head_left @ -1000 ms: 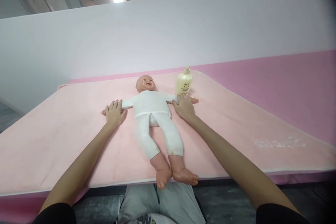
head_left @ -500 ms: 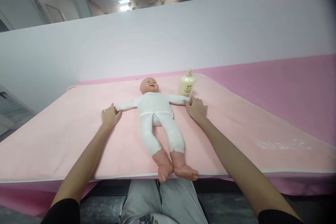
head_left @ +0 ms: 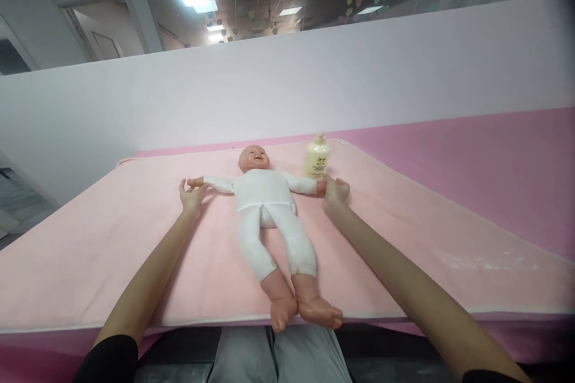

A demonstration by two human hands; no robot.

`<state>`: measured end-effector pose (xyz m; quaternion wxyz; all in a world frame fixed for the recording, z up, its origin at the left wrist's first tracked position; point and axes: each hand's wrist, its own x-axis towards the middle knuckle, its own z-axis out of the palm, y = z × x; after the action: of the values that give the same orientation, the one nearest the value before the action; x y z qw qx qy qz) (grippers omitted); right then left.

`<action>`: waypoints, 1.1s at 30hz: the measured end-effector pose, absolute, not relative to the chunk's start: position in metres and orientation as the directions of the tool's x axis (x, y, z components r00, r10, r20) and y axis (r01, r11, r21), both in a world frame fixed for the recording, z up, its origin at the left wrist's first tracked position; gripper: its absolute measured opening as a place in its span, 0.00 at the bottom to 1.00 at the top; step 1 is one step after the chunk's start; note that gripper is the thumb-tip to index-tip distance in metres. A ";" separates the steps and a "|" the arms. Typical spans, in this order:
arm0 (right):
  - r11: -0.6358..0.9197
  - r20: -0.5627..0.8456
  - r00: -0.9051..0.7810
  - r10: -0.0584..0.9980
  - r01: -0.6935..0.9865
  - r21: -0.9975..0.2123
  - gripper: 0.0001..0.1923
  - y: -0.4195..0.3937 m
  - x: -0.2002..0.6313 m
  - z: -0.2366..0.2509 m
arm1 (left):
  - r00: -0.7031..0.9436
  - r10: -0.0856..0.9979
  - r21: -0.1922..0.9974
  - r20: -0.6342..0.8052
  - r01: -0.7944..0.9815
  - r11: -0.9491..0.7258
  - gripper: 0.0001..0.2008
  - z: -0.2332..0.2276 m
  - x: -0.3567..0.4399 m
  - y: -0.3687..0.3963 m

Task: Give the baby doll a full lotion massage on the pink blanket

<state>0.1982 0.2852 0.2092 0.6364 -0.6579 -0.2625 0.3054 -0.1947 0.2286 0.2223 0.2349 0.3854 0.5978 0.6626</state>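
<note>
Pink padded bench [head_left: 135,263] against a white partition wall. Doll [head_left: 269,215] lies face-up between both hands, arms spread. Left hand [head_left: 191,196] loosely open, fingers cupped under doll's wrist; right hand [head_left: 335,190] closed round the other wrist. Lotion bottle [head_left: 317,157] just beyond right hand. Judgement: keep grip light, move both arms evenly, avoid knocking the bottle.
</note>
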 end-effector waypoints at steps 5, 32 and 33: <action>0.256 0.134 0.657 0.741 -0.093 -0.962 0.34 0.279 0.151 0.210 | -0.611 0.771 0.974 0.181 0.005 -0.225 0.46 0.220 -0.150 0.259; 0.473 0.538 0.039 0.842 0.428 -0.770 0.24 0.276 0.134 0.213 | 0.066 0.757 0.526 0.651 0.680 -0.511 0.34 0.224 -0.111 0.256; 0.431 0.503 0.134 0.854 0.359 -0.828 0.24 0.273 0.133 0.210 | 0.015 0.752 0.575 0.659 0.635 -0.516 0.34 0.224 -0.111 0.254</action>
<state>0.1331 0.2735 0.2098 0.5738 -0.4878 -0.6217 0.2155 -0.1105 0.2541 0.2244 0.0584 0.7101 0.4883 0.5039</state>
